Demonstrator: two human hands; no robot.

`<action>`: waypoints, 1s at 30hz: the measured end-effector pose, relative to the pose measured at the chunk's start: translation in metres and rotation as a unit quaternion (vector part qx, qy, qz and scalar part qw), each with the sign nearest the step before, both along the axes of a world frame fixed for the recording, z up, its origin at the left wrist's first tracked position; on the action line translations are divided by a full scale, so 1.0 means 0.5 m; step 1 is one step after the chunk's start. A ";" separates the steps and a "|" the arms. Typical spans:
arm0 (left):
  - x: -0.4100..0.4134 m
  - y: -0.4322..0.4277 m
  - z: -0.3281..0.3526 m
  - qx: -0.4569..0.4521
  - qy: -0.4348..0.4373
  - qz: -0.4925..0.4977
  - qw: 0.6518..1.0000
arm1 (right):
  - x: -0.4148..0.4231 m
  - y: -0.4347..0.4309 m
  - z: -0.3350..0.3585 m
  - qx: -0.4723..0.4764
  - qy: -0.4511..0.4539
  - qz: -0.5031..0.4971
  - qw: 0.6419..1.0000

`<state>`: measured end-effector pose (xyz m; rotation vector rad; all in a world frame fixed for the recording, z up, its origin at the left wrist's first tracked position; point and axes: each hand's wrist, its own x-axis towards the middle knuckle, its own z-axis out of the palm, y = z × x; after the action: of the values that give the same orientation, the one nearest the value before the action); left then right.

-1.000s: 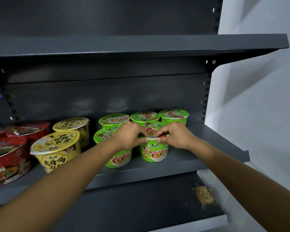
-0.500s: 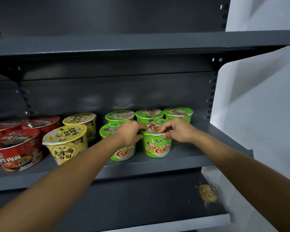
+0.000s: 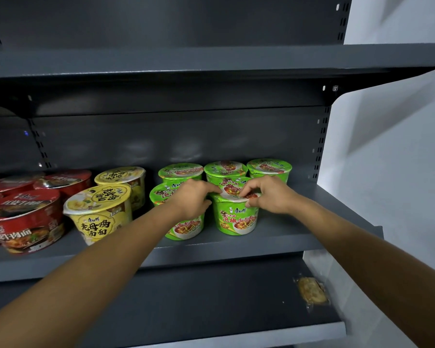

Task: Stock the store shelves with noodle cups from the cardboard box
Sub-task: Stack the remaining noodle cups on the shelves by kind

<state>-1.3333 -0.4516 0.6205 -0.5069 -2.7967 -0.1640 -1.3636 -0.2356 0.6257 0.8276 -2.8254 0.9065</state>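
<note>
A green noodle cup stands at the front of the dark grey shelf. My left hand grips its left rim and my right hand pinches its right rim and lid. Another green cup stands beside it on the left, partly hidden by my left wrist. Three more green cups line the back row. The cardboard box is out of view.
Yellow cups and red bowls fill the shelf's left part. Bare shelf lies right of the held cup. An upper shelf hangs overhead. On the lower shelf lies a small wrapped snack. A white wall is to the right.
Both hands stay on the front green cup's rim; it has settled on the shelf. The view has shifted right, so the shelf contents sit a little further left in the frame.
</note>
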 end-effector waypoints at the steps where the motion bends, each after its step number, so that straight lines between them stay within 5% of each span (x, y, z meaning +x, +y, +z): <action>1: 0.001 0.001 0.001 -0.005 -0.002 0.000 1.000 | 0.002 -0.001 0.002 0.007 0.000 0.001 1.000; 20: 0.106 -0.103 0.037 0.049 0.083 0.021 0.995 | 0.053 -0.183 0.046 -0.093 0.102 0.069 0.988; 30: 0.272 -0.333 0.033 0.062 0.090 0.107 0.988 | 0.171 -0.430 0.052 -0.092 0.049 0.185 0.977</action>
<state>-1.1975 -0.6183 0.6370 -0.1812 -2.6211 -0.2311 -1.2783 -0.4505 0.6516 1.3537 -2.4979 1.1140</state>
